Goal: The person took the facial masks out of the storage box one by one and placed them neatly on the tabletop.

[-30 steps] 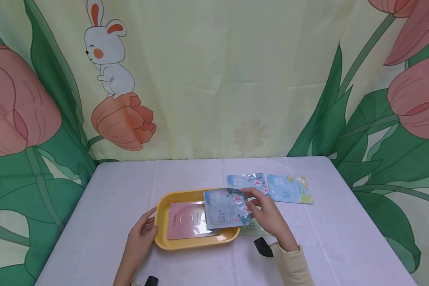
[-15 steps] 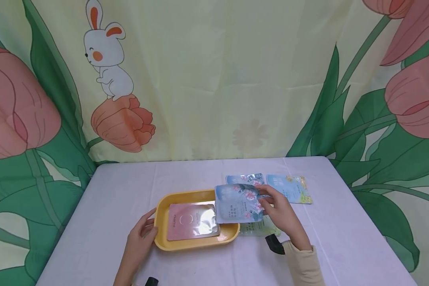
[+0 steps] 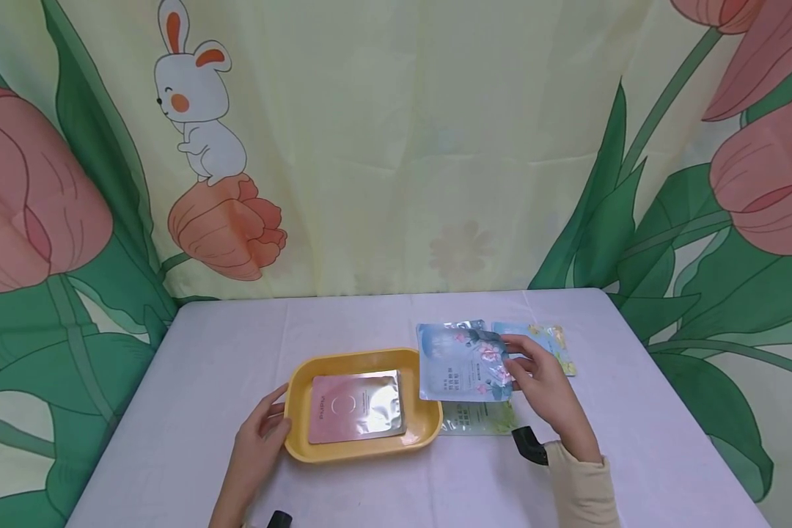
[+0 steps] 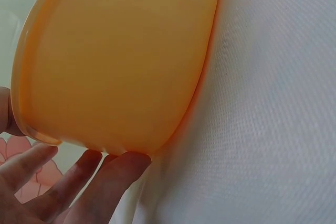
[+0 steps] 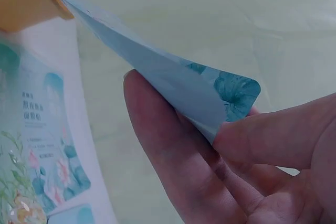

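Note:
Pinched at its right edge by my right hand (image 3: 543,378), a blue sheet mask packet (image 3: 462,367) with pink flowers hangs just right of the tray. The right wrist view shows the thumb and fingers on either side of the lifted packet (image 5: 152,61). My left hand (image 3: 257,433) holds the left end of a yellow tray (image 3: 429,433). Up close in the left wrist view, its fingertips (image 4: 134,163) press the tray wall (image 4: 121,66). Inside the tray lies a pink and silver sheet mask packet (image 3: 353,407).
A green packet (image 3: 478,419) lies right of the tray, partly under the held one. Behind are another blue flowered packet (image 3: 468,324), mostly hidden, and a blue-yellow packet (image 3: 557,341). A white cloth covers the table (image 3: 237,337); a printed curtain (image 3: 383,147) hangs behind it.
My right hand has carried the blue packet to the right, from over the tray to beyond its right end, uncovering the pink packet. My left hand stays at the tray.

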Demonstrator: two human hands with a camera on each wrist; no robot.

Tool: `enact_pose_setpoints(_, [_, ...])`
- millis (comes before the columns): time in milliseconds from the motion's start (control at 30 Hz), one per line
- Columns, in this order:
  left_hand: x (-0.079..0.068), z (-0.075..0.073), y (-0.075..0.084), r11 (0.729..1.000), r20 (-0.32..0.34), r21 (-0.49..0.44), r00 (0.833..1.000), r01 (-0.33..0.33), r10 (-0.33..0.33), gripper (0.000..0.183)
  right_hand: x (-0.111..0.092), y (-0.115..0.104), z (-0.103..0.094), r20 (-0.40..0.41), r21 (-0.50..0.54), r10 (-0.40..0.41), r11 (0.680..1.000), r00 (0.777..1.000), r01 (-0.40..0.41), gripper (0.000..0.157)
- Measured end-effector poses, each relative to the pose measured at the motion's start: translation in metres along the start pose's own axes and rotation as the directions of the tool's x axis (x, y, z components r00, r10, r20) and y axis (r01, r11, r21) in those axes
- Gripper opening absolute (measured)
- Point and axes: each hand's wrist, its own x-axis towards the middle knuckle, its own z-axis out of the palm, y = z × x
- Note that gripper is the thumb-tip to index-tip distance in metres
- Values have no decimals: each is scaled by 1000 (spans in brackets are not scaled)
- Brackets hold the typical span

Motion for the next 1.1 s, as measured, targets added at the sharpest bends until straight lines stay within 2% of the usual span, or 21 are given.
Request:
enact_pose_setpoints(233, [0,0,0,1000,-5,-5,1000,9,-9,52,-1,2,-6,-13,-7,-9,1000,1000,9,43])
enact_pose_setpoints(533, [-2,0,0,1000,-13,6,1000,-27,27,51,-5,3,-14,-35,-28,2,1000,999,-3,44])
enact_pose_setpoints(833, [-2,2,2,999,-24,32,999,24,-23,51,-8,3,-26,-54,-48,16,999,998,-19,45])
enact_pose_setpoints(1100, [-2,1,2,1000,-11,4,1000,18,-18,50,-10,8,-34,-45,-54,39,998,998,-41,48])
